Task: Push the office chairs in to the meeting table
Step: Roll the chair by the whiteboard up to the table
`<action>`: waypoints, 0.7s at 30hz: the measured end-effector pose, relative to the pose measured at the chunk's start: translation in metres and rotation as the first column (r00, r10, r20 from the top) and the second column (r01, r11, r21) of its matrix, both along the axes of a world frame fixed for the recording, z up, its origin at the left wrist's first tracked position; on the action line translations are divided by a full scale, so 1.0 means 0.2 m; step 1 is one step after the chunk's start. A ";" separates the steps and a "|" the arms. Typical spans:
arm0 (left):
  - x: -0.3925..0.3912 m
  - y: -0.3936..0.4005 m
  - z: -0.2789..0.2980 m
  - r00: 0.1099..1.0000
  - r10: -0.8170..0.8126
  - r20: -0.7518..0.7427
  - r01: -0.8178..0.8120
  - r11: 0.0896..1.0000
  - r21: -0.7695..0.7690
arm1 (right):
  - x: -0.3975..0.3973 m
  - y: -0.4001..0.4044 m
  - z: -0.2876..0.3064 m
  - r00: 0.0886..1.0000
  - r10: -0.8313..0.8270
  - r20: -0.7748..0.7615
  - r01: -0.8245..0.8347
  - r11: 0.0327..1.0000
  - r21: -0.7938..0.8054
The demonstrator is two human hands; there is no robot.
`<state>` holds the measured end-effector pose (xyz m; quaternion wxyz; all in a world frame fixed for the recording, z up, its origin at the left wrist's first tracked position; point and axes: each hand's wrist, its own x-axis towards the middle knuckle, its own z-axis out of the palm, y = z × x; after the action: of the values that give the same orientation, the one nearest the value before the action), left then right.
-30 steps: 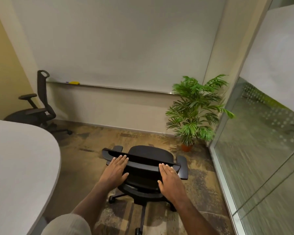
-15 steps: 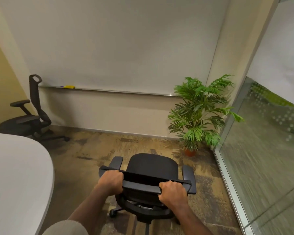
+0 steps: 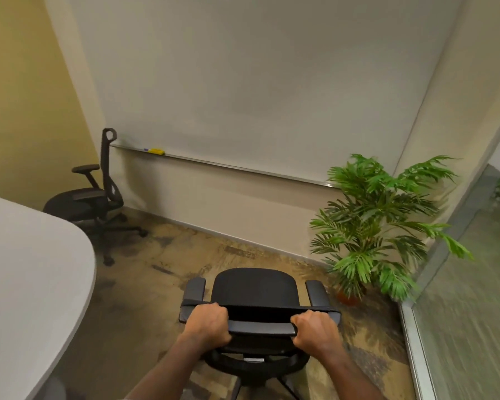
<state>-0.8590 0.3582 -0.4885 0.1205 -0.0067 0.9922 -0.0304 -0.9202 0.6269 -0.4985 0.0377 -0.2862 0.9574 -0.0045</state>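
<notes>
A black office chair (image 3: 254, 287) stands right in front of me, its seat facing the far wall and its armrests out to both sides. My left hand (image 3: 207, 323) grips the left end of its backrest top bar, and my right hand (image 3: 315, 330) grips the right end. The white meeting table (image 3: 26, 269) with a rounded end fills the lower left. A second black office chair (image 3: 84, 202) stands in the far left corner, beyond the table's end and apart from it.
A potted green plant (image 3: 378, 226) stands at the right, close to the near chair. A frosted glass wall (image 3: 468, 298) runs down the right side. A whiteboard (image 3: 243, 82) with a yellow eraser (image 3: 157, 151) on its ledge covers the far wall. Patterned carpet lies between chair and table.
My hands went from lying flat on the backrest top to closing around it. The view has swung left and up, showing more of the far chair and left wall.
</notes>
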 end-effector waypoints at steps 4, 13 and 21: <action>-0.12 0.16 -0.02 0.993 0.108 -0.035 -0.107 0.994 0.024 | -0.25 0.11 0.03 0.995 0.102 0.012 -0.102 0.994 0.034; -0.36 0.30 0.00 0.966 0.253 -0.050 -0.252 0.967 0.032 | -0.73 0.14 0.06 0.964 0.265 0.039 -0.267 0.960 0.087; -0.66 0.14 -0.01 0.915 0.398 -0.060 -0.395 0.917 0.056 | -1.18 -0.13 0.03 0.939 0.341 0.040 -0.344 0.933 0.104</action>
<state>-0.9918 0.3853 -0.4900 0.0895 -0.2063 0.9742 0.0160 -1.1555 0.6016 -0.4929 0.0637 -0.4460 0.8913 0.0518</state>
